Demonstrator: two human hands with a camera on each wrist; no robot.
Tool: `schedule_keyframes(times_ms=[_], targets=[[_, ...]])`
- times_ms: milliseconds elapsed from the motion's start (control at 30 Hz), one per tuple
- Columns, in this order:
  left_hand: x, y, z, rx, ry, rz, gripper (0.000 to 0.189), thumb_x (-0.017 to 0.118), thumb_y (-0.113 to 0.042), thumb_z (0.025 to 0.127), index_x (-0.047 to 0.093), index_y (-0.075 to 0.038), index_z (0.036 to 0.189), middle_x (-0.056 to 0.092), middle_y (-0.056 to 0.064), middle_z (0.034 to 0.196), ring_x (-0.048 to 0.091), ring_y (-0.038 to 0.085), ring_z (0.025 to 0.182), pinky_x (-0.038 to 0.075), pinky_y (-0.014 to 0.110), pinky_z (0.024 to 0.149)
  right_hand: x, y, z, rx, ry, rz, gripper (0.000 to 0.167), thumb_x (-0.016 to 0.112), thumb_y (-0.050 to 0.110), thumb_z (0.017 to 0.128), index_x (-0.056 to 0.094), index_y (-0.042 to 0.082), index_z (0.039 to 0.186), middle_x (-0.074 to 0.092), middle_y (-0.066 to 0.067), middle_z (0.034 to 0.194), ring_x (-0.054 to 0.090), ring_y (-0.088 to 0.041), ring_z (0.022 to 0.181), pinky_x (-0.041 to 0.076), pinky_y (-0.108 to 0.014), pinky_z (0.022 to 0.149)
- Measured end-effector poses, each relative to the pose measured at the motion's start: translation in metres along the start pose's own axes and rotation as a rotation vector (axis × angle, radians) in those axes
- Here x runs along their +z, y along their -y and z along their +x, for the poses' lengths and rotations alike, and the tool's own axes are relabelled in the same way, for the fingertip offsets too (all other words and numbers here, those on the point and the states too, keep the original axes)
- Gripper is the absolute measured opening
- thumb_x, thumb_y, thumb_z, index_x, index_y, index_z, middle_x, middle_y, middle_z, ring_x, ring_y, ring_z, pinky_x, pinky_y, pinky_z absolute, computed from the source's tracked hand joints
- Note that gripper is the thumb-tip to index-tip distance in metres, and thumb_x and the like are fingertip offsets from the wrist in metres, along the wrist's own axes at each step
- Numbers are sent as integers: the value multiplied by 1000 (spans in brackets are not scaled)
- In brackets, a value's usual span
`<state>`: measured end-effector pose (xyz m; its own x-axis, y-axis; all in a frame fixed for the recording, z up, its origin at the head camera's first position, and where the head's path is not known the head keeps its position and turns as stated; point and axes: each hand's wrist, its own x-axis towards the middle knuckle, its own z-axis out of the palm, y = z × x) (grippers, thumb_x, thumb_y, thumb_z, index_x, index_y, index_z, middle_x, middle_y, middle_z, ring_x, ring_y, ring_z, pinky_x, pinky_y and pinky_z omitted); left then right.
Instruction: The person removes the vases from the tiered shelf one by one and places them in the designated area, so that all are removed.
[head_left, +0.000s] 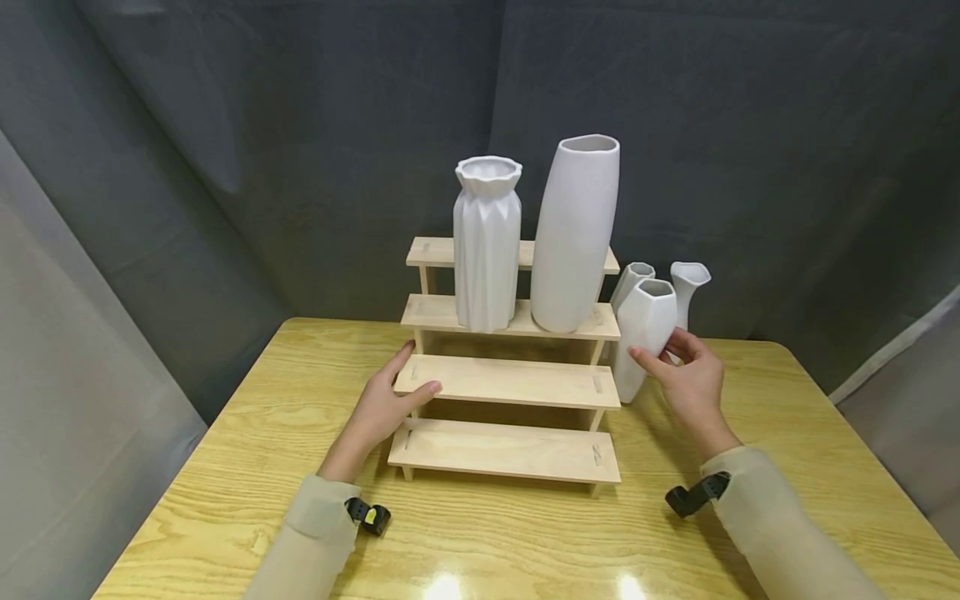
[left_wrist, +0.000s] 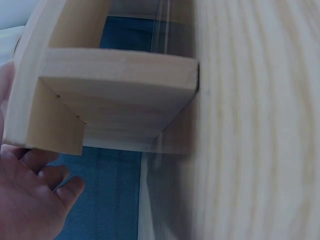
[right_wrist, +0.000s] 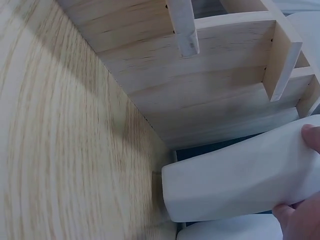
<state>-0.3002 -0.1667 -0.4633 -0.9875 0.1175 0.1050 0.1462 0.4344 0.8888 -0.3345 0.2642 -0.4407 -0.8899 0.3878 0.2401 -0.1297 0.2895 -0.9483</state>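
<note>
A white faceted vase (head_left: 643, 333), leaning a little, is pinched between the thumb and fingers of my right hand (head_left: 693, 379). It is just right of a tiered wooden stand (head_left: 502, 379). In the right wrist view the vase's (right_wrist: 235, 175) lower end is close to the table; whether it touches is unclear. My left hand (head_left: 378, 404) grips the left end of the stand's second step from the bottom, thumb over the board. In the left wrist view, the fingers of that hand (left_wrist: 35, 195) are bent by the board's end.
A pleated white vase (head_left: 486, 250) and a tall smooth white vase (head_left: 576, 242) stand on an upper step. Behind the held vase are a flared white vase (head_left: 686, 287) and another white vase (head_left: 628, 279). A wooden table (head_left: 510, 533) carries everything; a dark curtain (head_left: 337, 167) hangs behind.
</note>
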Motion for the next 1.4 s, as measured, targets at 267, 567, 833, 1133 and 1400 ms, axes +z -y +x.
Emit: schedule_keyframes(times_ms=[267, 567, 833, 1133, 1400], targets=[[-1, -1, 0, -8, -3, 1, 98, 68, -68, 80, 21, -32, 158, 17, -9, 161, 14, 22, 148, 25, 52, 115, 3, -1, 0, -13, 7, 5, 67, 89, 23, 75, 60, 2, 131, 61, -8, 115, 57, -16, 107, 50, -23, 92], [-1, 0, 0, 3, 5, -2, 97, 69, -66, 81, 20, -31, 158, 17, -8, 161, 13, 22, 148, 24, 52, 115, 4, -5, 0, -13, 18, -4, 67, 89, 23, 75, 60, 2, 131, 61, -9, 116, 57, -15, 107, 49, -32, 98], [-1, -1, -1, -2, 7, -6, 97, 69, -65, 81, 20, -32, 158, 16, -9, 161, 13, 21, 148, 23, 52, 115, 3, -5, -1, -27, 36, -29, 70, 88, 27, 75, 59, 3, 133, 60, -11, 121, 56, -17, 111, 48, -35, 99], [-3, -6, -3, -1, 9, -13, 94, 69, -61, 84, 19, -31, 158, 16, -8, 162, 12, 21, 148, 22, 52, 116, 3, -6, 2, -29, 84, -53, 74, 85, 30, 79, 52, 3, 139, 57, -13, 128, 53, -20, 116, 46, -33, 101], [0, -2, -2, 0, -3, 4, 99, 68, -67, 82, 20, -28, 159, 17, -8, 161, 14, 22, 148, 24, 51, 115, 1, -18, 2, -22, 132, -62, 79, 85, 31, 79, 48, 2, 142, 54, -15, 134, 53, -27, 123, 46, -35, 101]])
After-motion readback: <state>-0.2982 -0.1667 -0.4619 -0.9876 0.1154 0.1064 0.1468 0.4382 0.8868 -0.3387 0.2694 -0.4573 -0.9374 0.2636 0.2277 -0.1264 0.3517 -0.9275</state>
